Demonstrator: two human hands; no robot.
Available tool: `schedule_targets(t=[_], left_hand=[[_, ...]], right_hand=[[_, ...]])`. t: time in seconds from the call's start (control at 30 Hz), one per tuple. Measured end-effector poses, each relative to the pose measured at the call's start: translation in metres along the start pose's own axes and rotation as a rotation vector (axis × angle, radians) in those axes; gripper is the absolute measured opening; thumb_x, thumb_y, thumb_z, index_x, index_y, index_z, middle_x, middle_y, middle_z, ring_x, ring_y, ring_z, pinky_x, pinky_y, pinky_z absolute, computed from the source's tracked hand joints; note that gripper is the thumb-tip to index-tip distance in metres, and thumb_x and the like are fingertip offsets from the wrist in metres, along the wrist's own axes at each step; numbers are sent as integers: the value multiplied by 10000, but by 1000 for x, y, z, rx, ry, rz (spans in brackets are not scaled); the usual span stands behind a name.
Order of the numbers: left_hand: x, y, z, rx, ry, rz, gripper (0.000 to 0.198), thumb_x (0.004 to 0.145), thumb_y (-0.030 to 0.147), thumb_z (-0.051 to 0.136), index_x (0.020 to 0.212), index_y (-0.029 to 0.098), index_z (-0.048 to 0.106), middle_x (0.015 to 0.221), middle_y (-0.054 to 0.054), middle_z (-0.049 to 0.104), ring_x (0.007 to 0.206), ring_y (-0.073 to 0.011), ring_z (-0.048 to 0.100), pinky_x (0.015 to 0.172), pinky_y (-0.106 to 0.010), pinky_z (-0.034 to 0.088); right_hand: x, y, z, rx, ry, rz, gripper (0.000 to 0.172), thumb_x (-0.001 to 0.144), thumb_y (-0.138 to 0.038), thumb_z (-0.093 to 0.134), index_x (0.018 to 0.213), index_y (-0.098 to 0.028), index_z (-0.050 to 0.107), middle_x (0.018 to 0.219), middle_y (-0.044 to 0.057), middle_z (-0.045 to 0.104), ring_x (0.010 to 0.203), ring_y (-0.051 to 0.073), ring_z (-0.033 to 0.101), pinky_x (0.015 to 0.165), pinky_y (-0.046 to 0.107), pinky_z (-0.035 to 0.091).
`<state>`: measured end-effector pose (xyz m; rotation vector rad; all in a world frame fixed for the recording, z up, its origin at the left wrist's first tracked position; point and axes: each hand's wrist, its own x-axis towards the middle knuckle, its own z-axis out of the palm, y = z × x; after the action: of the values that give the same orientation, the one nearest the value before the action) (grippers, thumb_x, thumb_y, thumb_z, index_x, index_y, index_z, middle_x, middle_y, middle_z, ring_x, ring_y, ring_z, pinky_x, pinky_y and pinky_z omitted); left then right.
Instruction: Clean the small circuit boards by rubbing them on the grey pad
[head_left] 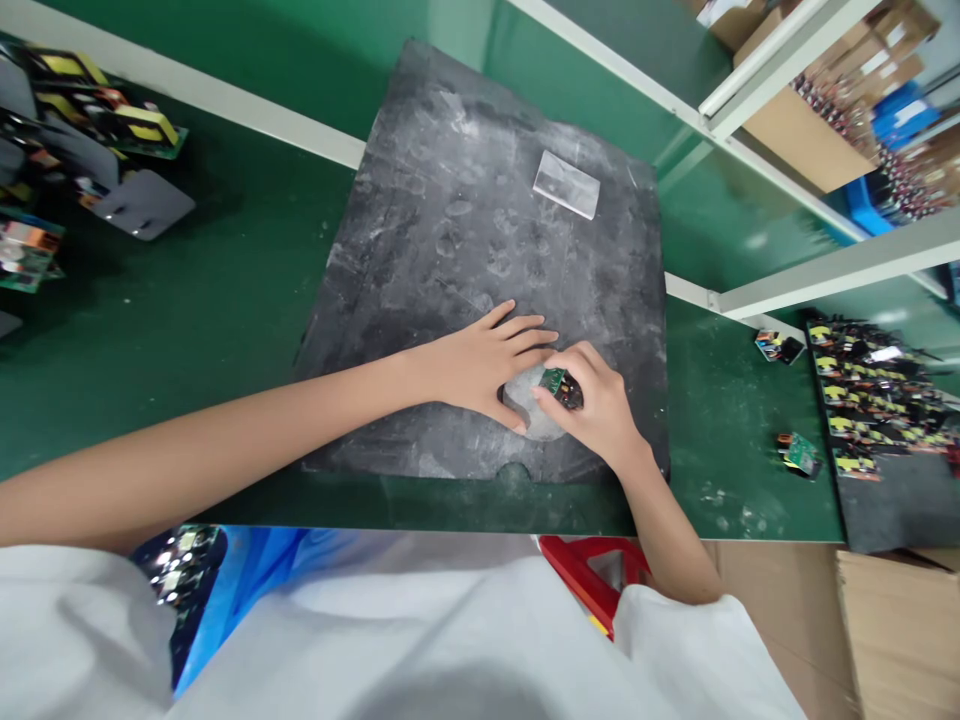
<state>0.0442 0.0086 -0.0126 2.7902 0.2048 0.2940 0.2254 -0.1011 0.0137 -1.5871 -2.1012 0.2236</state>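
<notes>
My right hand (596, 405) grips a small circuit board assembly (564, 388), its green board and dark parts showing between thumb and fingers. It is held over a round grey disc (534, 415) on the black mat (465, 220). My left hand (491, 368) lies with fingers spread beside the disc, its thumb at the disc's left edge. No object shows in the left hand. Both hands are close together near the mat's front edge, and the underside of the board is hidden.
A pale flat block (567, 185) lies on the mat's far right. Circuit assemblies with grey plates (142, 205) crowd the left. On the right are two loose boards (799, 455) and a tray packed with assemblies (870, 400). A white frame (832, 270) rises at right.
</notes>
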Motion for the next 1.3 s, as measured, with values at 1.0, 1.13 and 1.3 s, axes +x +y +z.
schedule_targets(t=[1.0, 1.13, 1.3], left_hand=[[1, 0, 5, 4, 66, 27, 904, 741, 717, 609, 1388, 100, 470, 1483, -168, 414, 1398, -370, 300, 1164, -556, 103], [1, 1, 4, -17, 79, 27, 902, 736, 708, 623, 1382, 94, 481, 1472, -172, 429, 1392, -377, 313, 1163, -557, 112], [2, 2, 3, -12, 45, 10, 899, 748, 720, 602, 1404, 124, 452, 1489, -160, 407, 1407, -366, 290, 1167, -549, 88]], right_hand=[[1, 0, -1, 1, 20, -22, 178, 882, -404, 571, 946, -243, 537, 869, 10, 562, 794, 164, 605, 674, 285, 494], [1, 1, -1, -1, 22, -25, 179, 878, -404, 576, 948, -246, 532, 883, 11, 574, 805, 164, 604, 679, 283, 494], [0, 3, 0, 1, 10, -26, 174, 878, -397, 580, 952, -250, 526, 906, 20, 596, 850, 176, 608, 695, 293, 501]])
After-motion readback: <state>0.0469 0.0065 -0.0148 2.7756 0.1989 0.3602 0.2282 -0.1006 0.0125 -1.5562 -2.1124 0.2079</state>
